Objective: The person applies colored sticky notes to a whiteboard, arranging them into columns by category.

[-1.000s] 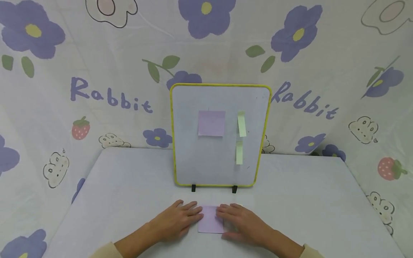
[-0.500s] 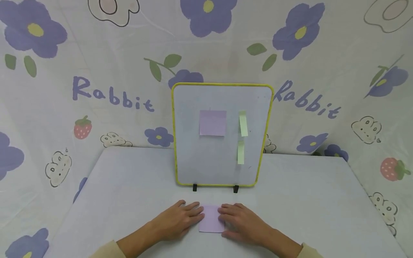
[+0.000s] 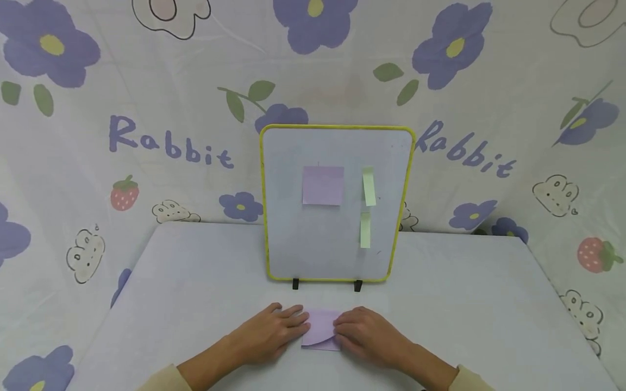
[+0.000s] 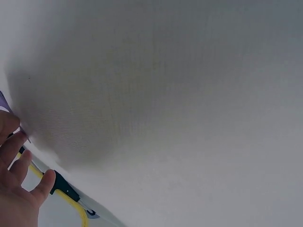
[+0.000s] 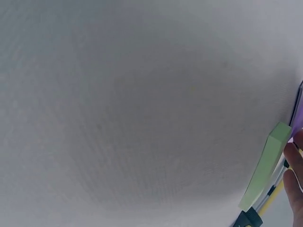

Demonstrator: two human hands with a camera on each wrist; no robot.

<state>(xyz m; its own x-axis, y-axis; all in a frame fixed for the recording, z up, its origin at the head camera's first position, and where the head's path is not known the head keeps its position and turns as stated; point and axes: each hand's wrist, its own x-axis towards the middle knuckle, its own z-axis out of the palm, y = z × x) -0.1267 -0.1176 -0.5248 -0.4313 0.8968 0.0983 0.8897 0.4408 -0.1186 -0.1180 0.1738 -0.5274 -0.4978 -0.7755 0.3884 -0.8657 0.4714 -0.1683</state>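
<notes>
A purple sticky note pad (image 3: 326, 348) lies on the table in front of the board in the head view. Its top sheet (image 3: 319, 326) curls up along the near edge. My right hand (image 3: 369, 336) pinches that sheet at its right side. At the pad's left edge my left hand (image 3: 271, 334) rests with fairly straight fingers, steadying it. In the left wrist view the left hand (image 4: 19, 189) shows at the lower left corner. A green sticky note pad (image 5: 266, 165) lies beside the right hand in the right wrist view; in the head view that hand hides it.
A yellow-framed whiteboard (image 3: 288, 244) stands upright behind the hands on black feet (image 3: 358, 285). It carries a purple sticky note (image 3: 323, 185), an upper green strip (image 3: 369, 187) and a lower green strip (image 3: 365, 231). The white table (image 3: 464, 304) extends to both sides.
The right fingers have drawn together on the top purple sheet, and its near edge has lifted and curled away from the pad. The left hand stays in place.
</notes>
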